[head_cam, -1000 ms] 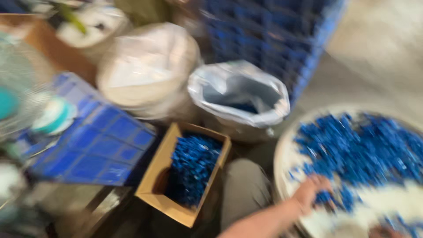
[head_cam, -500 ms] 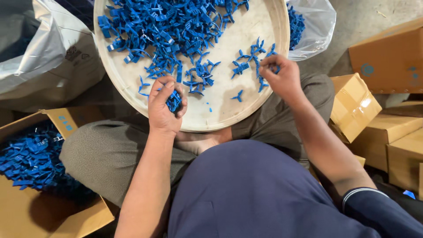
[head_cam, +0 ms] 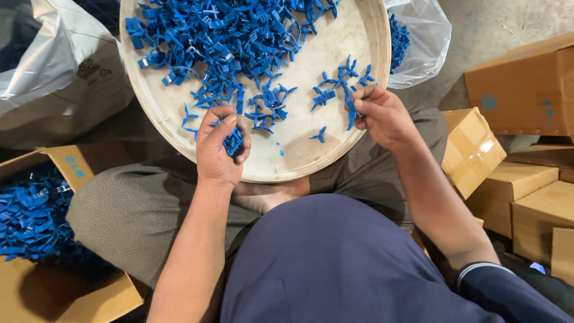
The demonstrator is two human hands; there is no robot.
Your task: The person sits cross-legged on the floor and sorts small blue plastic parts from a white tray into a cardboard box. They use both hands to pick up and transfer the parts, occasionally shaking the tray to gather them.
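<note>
A round cream tray (head_cam: 335,161) rests on my lap, heaped with small blue plastic pieces (head_cam: 227,42) toward its far side. My left hand (head_cam: 218,149) hovers over the tray's near rim, fingers curled around a bunch of blue pieces. My right hand (head_cam: 382,116) sits at the tray's right rim and pinches a single blue piece (head_cam: 350,110) between thumb and fingers. A few loose pieces (head_cam: 320,134) lie between the two hands.
An open cardboard box (head_cam: 66,287) of blue pieces stands at lower left. A grey plastic sack (head_cam: 60,78) lies at left, a clear bag (head_cam: 418,42) with blue pieces behind the tray. Several closed cardboard boxes (head_cam: 520,173) are stacked at right.
The view swung from the boxes and sacks down onto the tray on my lap. Over the last half second both hands stayed near the tray's near rim, holding pieces.
</note>
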